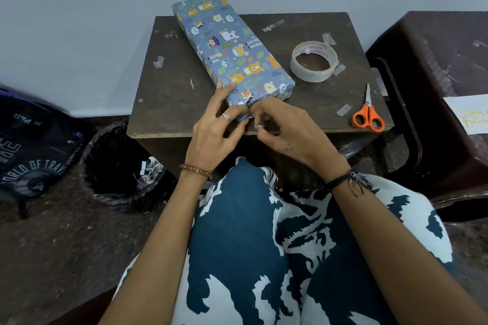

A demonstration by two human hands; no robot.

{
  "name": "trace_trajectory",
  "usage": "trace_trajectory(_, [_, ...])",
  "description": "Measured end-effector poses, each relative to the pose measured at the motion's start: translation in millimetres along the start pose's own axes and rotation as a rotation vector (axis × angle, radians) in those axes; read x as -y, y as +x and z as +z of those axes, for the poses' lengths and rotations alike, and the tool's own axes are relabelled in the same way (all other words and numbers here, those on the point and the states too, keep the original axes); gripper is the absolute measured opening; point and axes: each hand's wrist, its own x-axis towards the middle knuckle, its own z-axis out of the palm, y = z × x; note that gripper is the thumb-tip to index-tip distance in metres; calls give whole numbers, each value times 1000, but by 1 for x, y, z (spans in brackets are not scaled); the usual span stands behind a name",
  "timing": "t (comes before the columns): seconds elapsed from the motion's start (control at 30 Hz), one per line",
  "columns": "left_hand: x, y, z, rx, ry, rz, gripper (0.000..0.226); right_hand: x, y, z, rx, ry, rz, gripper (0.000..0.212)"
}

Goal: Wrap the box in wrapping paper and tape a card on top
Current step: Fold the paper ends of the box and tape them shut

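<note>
Head view: my left hand and right hand met at the near end of the box, which lay slantwise on the small dark table with its far end past the table's back edge. My right fingers were curled small, pinching what I judged to be a paper flap or a bit of tape (too small to tell); my left fingers lay fairly straight against the end fold and the near corner, pressing rather than gripping. The paper already covered every face in view.

Risk, as I judged it: easing my left hand's pressure could let the end fold spring open, and a tug might tear the paper.

The tape roll stood just beside the box, scissors nearer the front edge. Its core was printed "WONDER". The card, well apart on the chair to the right, bore yellow script I could not read. A bag on the floor read "WORLD OF TRAVEL", partly cut off.
</note>
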Motion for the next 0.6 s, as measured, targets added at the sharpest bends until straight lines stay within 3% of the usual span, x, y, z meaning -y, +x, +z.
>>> trace_trajectory(0.43, [-9,1,7,-95,26,-32,10,0,-5,0,-1,58,33,5])
trace_trajectory(0.6, [-9,2,6,-111,-17,-116,33,-2,-1,8,-56,103,-6,6])
